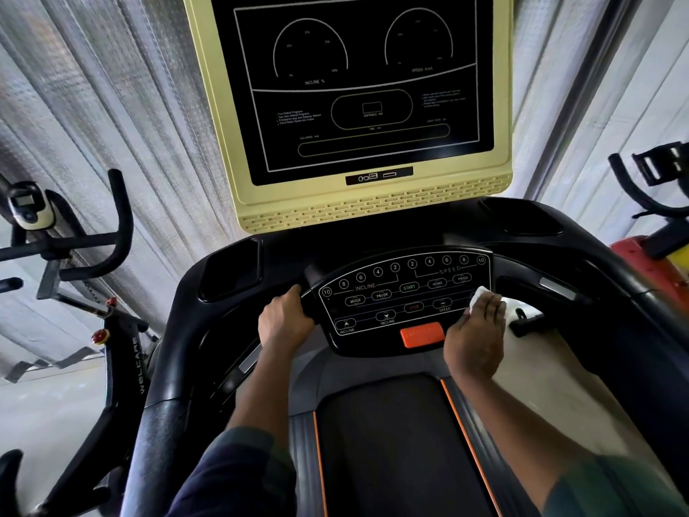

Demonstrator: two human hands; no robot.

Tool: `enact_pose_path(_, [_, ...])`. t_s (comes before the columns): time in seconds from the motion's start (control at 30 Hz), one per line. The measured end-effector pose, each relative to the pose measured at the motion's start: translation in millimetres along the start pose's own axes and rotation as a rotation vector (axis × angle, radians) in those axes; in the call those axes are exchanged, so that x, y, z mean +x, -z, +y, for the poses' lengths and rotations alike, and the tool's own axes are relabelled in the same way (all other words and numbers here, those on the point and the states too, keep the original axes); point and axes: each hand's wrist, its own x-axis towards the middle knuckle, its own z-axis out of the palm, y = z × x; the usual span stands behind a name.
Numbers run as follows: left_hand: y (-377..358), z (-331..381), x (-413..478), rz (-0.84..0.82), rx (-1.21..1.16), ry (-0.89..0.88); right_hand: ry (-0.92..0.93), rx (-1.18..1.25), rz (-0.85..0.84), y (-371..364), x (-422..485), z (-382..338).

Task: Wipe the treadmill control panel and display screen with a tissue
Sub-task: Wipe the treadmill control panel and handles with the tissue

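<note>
Right hand [475, 332] flat over tissue [481, 294] on control panel [391, 296], left hand [285, 322] gripping handlebar [311, 276]

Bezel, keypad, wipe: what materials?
Bezel: likely moulded plastic, matte pale yellow, with slotted vents. Keypad: probably a printed membrane overlay, smooth black with a slight sheen. Wipe: thin white tissue paper, crumpled under the right hand.

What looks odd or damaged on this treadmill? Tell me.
Nothing stands out. The right hand presses a tissue at the right edge of the control panel, the left hand grips the handle beside it, and the screen shows no crack.
</note>
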Motion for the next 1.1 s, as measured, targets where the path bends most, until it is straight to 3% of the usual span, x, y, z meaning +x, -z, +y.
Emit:
enact_pose_path(0.17, [2, 0, 0, -0.006, -0.002, 0.007, 0.131, -0.06, -0.017, 0, -20, 5])
enact_pose_path(0.43, [6, 1, -3, -0.006, -0.012, -0.003, 0.036, -0.042, -0.053, 5, -23, -12])
enact_pose_path(0.6, [5, 0, -3, -0.013, -0.013, -0.015, 0.217, -0.071, -0.113, 7, -50, -19])
enact_pose_path(0.8, [6, -1, -2, -0.021, -0.013, -0.026, 0.148, -0.084, -0.116, 1, -50, -27])
enact_pose_path(0.93, [4, -2, -2, -0.024, -0.014, -0.032, 0.238, -0.065, -0.12, 6, -57, -23])
enact_pose_path(1.1, [5, -3, -2, -0.022, -0.012, -0.035, 0.137, -0.055, -0.117, 0, -59, -33])
